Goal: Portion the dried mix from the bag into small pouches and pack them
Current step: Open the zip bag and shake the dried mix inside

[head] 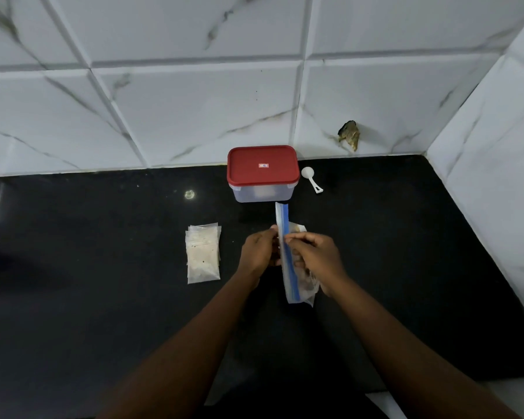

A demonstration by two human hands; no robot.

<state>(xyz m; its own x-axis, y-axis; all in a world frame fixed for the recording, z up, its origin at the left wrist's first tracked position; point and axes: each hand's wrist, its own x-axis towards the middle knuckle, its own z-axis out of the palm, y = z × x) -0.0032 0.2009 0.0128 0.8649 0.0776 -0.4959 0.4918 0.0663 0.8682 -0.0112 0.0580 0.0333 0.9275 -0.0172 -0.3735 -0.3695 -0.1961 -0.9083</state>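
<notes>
While you hold the bag (295, 293) upright on the counter (103, 297), left hand (259, 249) and right hand (315, 255) pinch its blue zip strip from either side, likely to work the seal. Left: stacked pouches (202, 255), within reach. Beyond: red-lidded container (262, 167), closed; white scoop (312, 178) beside it.

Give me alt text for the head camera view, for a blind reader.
A person's left hand and right hand pinch the blue-striped top of a clear zip bag of dried mix over a black counter. Small pouches lie to its left; a red-lidded container and white scoop sit behind.
</notes>
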